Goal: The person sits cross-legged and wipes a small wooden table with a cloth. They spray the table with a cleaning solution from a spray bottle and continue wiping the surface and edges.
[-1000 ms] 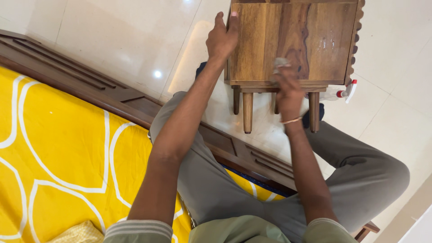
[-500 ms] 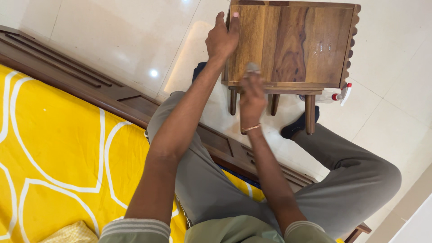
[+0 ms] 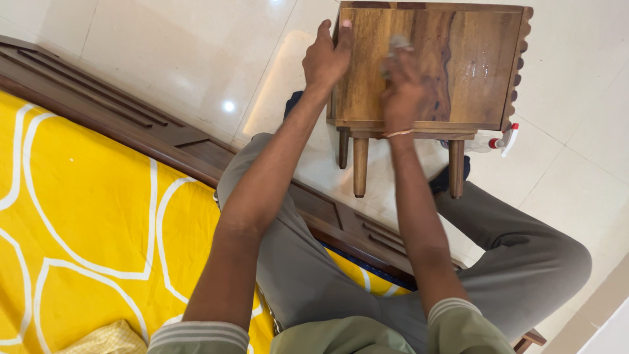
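A small wooden side table (image 3: 485, 72) with turned legs stands on the pale tiled floor in front of me. My left hand (image 3: 325, 56) grips its left edge, fingers curled over the rim. On the tabletop, left of centre, my right hand (image 3: 401, 82) presses down a small greyish cloth (image 3: 398, 44), which shows just past the fingers and looks blurred. A thin bangle circles my right wrist. A wet sheen shows on the right half of the tabletop.
I sit on a bed with a yellow and white sheet (image 3: 85, 223) and a dark wooden frame (image 3: 131, 124). A white spray bottle with a red nozzle (image 3: 501, 139) lies on the floor behind the table legs. My knees in grey trousers flank the table.
My right hand with the cloth has slid from the table's front edge near the middle leftward and up onto the tabletop. My left hand has stayed on the left edge.
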